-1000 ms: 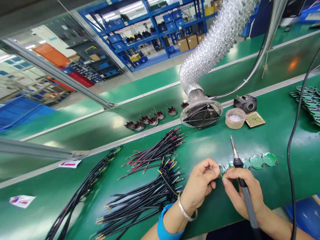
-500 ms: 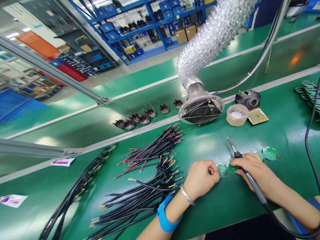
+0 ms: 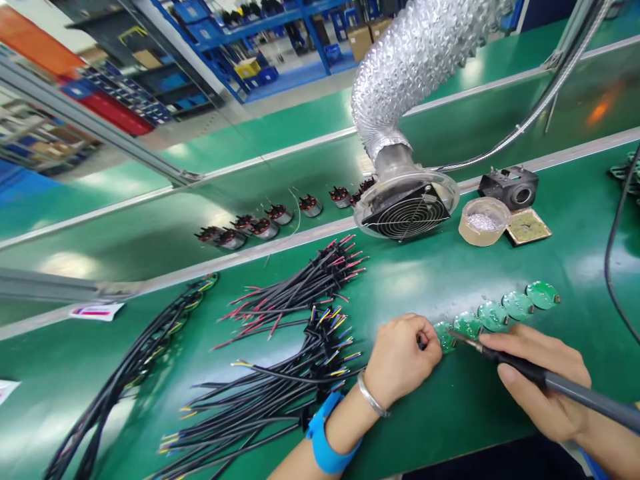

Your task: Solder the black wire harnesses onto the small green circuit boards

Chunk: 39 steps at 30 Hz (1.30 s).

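Note:
My right hand (image 3: 545, 380) grips a soldering iron (image 3: 530, 371) like a pen, its tip pointing left onto the leftmost round green circuit board (image 3: 443, 333). At that board's left edge, my left hand (image 3: 407, 350) is closed with fingers curled together. A small dark bit shows inside the curl, but what the fingers pinch is hidden. More round boards (image 3: 493, 316) lie in a slanting row up to the right, each with a small metallic part at its edge. On my left wrist are a silver bangle and a blue band.
Black cables with red ends (image 3: 300, 287) and cables with multicoloured ends (image 3: 270, 387) lie left. Above hangs a fume-extractor hood (image 3: 407, 213). A round tub (image 3: 483, 223), a square tin (image 3: 529, 227) and a black holder (image 3: 510, 189) stand behind. Small motors (image 3: 265, 227) line the back ledge.
My right hand has moved off the boards and turned the soldering iron, bringing its tip down to the leftmost board. The row of boards is now uncovered. My left hand stays at the board; the view shifted slightly.

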Each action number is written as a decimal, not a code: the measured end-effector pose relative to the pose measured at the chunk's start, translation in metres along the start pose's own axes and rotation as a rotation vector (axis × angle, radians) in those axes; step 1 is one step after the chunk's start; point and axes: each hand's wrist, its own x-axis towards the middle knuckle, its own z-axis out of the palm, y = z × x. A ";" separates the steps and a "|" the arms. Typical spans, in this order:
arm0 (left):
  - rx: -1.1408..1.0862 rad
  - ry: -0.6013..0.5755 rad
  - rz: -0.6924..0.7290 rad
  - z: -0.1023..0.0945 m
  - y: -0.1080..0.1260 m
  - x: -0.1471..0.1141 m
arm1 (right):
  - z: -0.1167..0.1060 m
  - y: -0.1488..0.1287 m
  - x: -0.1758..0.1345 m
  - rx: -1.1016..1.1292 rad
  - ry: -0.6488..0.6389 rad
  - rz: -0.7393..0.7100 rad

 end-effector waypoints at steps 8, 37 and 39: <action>-0.019 0.007 0.000 0.000 0.000 0.000 | 0.008 0.000 0.002 -0.026 -0.006 -0.023; 0.004 -0.052 -0.041 -0.004 0.005 0.007 | 0.010 -0.004 0.005 -0.002 -0.010 -0.102; 0.010 -0.053 -0.045 -0.004 0.006 0.007 | 0.008 -0.006 0.004 -0.002 0.008 -0.086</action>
